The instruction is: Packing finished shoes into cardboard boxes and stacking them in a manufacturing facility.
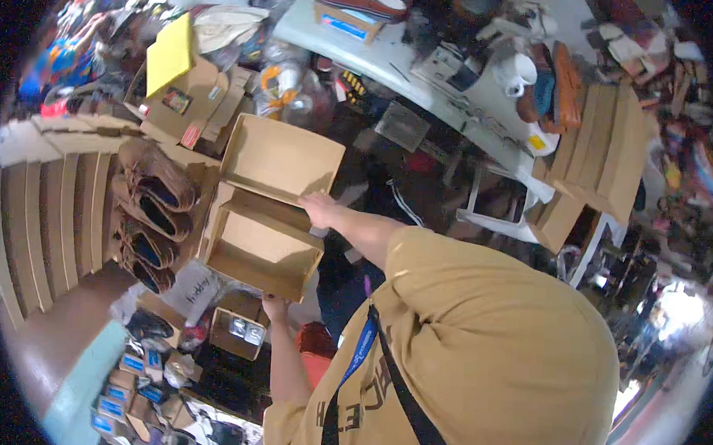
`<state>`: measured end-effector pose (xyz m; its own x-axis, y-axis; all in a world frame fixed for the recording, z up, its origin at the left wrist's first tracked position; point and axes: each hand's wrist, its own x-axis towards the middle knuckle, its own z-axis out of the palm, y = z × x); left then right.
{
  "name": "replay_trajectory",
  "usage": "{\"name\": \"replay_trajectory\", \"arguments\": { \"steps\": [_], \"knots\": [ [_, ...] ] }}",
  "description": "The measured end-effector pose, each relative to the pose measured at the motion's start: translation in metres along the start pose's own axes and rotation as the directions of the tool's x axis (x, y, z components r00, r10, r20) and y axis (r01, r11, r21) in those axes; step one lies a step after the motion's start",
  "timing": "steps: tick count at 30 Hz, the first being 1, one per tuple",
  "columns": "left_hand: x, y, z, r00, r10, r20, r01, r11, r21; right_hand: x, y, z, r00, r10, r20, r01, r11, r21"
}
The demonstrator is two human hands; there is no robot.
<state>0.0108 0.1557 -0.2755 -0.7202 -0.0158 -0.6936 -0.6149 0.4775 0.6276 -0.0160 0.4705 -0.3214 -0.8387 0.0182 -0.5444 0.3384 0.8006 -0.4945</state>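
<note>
A person in a tan shirt holds an open, empty brown cardboard shoebox (258,250) with its hinged lid (282,158) raised. The left hand (274,305) grips the box's near bottom edge; the right hand (319,208) clasps the hinge-side rim. Brown leather shoes (151,212) are stacked just beside the box.

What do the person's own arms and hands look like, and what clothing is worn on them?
Both forearms are bare. The left hand and the right hand wear no gloves, and no rings or watch can be made out. Short mustard-tan sleeves of a T-shirt end above the elbows. A dark strap and a blue lanyard cross the chest.
</note>
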Motion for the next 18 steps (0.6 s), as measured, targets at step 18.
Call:
{"name": "replay_trajectory", "arguments": {
  "steps": [18],
  "knots": [
    [0.101,-0.098,-0.02,0.979,-0.088,0.184,0.158,0.897,-0.412,-0.376,0.387,-0.348,0.072,0.653,-0.754,-0.818,0.471,0.33]
  ]
}}
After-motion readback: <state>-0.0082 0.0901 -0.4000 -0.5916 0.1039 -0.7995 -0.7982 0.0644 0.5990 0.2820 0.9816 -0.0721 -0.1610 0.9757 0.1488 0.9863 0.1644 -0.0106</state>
